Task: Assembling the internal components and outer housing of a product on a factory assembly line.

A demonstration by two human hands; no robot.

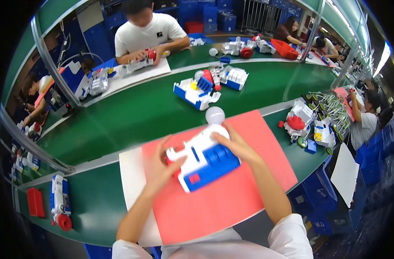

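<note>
A white and blue plastic toy body point(216, 166) is held tilted above a pink sheet point(210, 218) in front of me. At its far end sits a round, translucent whitish dome point(215, 115). My left hand point(162, 166) grips its left side, thumb on the white shell, around a red part partly hidden by the fingers. With the thumb on top, my right hand point(236, 144) holds the upper right edge beside the dome. The toy's underside is out of sight, as are most of the fingertips beneath it.
Beyond the sheet runs a green conveyor belt point(132, 125) carrying white and blue toy parts point(194, 93). On my left are a similar toy point(59, 196) and a red tray point(35, 202). Several toy assemblies point(307, 123) with cables stand at right. A co-worker point(149, 34) sits across.
</note>
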